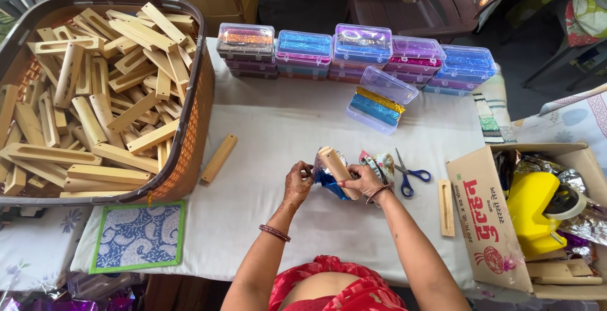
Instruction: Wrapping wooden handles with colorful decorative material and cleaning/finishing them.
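My right hand [365,181] grips a slotted wooden block [336,164] held upright over the white cloth. Shiny blue foil [331,184] wraps the lower part of the block. My left hand [299,180] pinches the foil's left edge beside the block. A patterned scrap of wrapping [383,165] lies just right of my right hand. Blue-handled scissors [408,175] lie further right.
A brown basket [190,128] full of wooden blocks stands at left, with a loose block [219,158] beside it. Stacked clear boxes of coloured foil [354,48] line the far edge, one open [381,101]. A cardboard box [487,216] with a yellow tape dispenser [537,210] sits right, and another block [446,207] lies beside the box.
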